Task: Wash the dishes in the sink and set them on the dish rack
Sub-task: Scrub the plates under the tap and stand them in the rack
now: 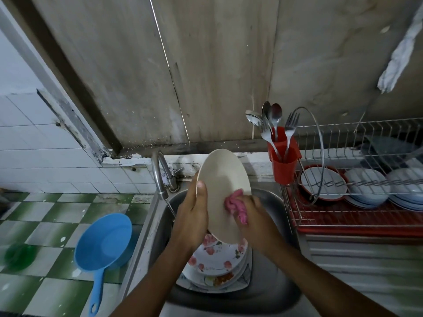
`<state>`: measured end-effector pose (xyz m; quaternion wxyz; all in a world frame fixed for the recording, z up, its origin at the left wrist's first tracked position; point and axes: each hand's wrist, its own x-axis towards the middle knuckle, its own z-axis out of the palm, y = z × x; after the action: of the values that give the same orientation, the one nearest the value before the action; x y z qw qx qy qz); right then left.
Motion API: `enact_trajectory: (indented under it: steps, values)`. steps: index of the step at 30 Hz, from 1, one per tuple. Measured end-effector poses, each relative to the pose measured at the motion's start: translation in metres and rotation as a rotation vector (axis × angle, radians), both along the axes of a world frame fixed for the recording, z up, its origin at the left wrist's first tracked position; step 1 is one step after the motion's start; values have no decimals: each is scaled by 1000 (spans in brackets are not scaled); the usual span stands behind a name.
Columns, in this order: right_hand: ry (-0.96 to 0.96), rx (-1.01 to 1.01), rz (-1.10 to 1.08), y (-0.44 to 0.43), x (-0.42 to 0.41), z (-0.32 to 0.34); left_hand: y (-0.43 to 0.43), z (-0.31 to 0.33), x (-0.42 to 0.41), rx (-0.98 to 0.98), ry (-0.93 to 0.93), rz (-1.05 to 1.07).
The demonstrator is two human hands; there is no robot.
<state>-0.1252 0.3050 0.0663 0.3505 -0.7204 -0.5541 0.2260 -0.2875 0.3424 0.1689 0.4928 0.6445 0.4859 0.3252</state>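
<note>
Head view, from the left: at nine o'clock from the sink point(270, 291), on green-and-white checked tiles, we see a blurred green thing point(19, 256) that we cannot make out. Near it, at its three o'clock, lies a blue dipper point(104, 242) with its handle pointing to six o'clock. A curved steel tap point(160, 175) stands at the sink's eleven o'clock corner, and a thin stream of water runs from its spout into the basin. Above the basin our left hand point(192, 216) grips the cream plate point(225, 193) by its nine o'clock edge, the thumb on the face turned to us and the other fingers hidden behind it. The plate stands nearly on edge. At its four o'clock our right hand point(254, 218) is curled round a crumpled pink cloth point(235, 205) and presses it on the plate's face. At the plate's six o'clock a stack of flowered plates point(217, 261) lies in the basin, with food scraps showing on a lower one. At two o'clock from the sink a red holder point(283, 161) full of spoons and forks point(275, 120) sits at the left end of the dish rack point(332, 216). White plates point(368, 188) lie in low stacks in the rack.
</note>
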Motion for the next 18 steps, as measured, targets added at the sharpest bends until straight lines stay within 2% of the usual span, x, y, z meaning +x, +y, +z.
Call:
enact_trajectory:
  steps: [1, 5, 9, 10, 13, 15, 16, 18]
  values:
    - [31, 32, -59, 9, 5, 3, -3, 0, 1, -16, 5, -23]
    - [358, 241, -273, 42, -6, 56, -10, 4, 11, -36, 19, -77]
    - [572, 361, -38, 25, -43, 95, -3, 14, 14, 26, -22, -56]
    - [566, 350, 33, 13, -52, 91, 2, 13, 13, 29, -63, -14]
    - [161, 392, 104, -15, -58, 57, 8, 15, 6, 28, -139, 136]
    - [-37, 345, 81, -19, -39, 31, 3, 16, 2, 62, -132, 149]
    - [-74, 302, 24, -16, -30, 24, 0, 17, 2, 77, -123, 138]
    - [6, 244, -113, -10, -23, 24, -3, 16, 5, 103, -120, 152]
